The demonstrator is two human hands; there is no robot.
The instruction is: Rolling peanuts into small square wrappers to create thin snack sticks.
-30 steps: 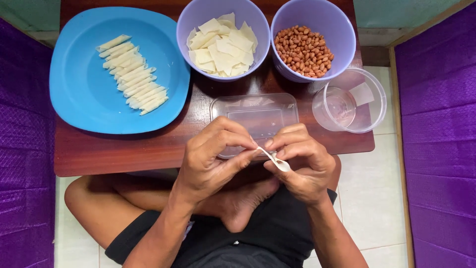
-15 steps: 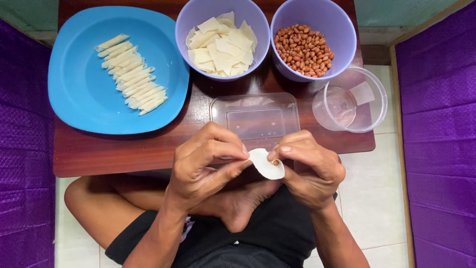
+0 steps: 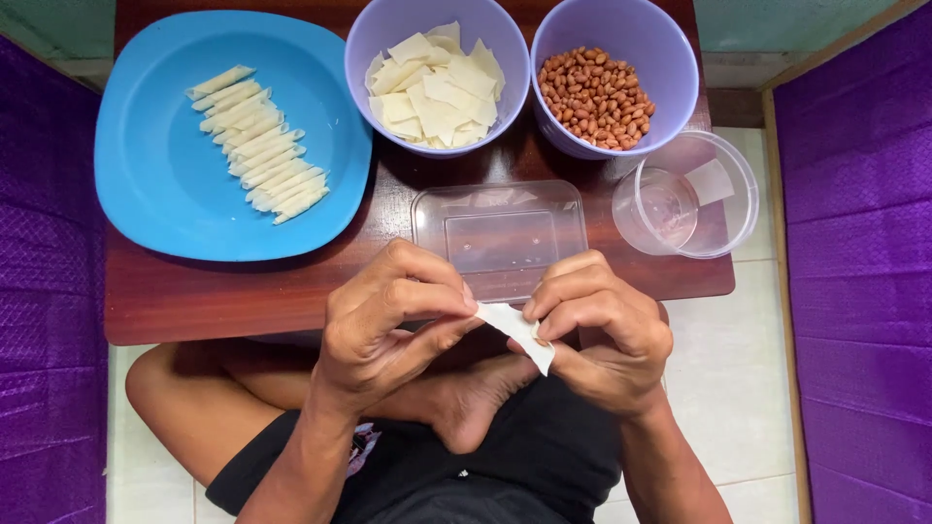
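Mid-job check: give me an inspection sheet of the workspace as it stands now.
Surface: dark red-brown low table, bare near its front edge.
Job's things: white wrapper pinched between both hands; bowl of wrappers; bowl of peanuts; finished rolls in a row on the blue plate.
Clutter: clear rectangular tray; clear round container with a paper scrap inside.
Grippers: left hand and right hand both closed on the wrapper.
Cables: nothing seen.
Surroundings: purple cloth on both sides, pale tiled floor.
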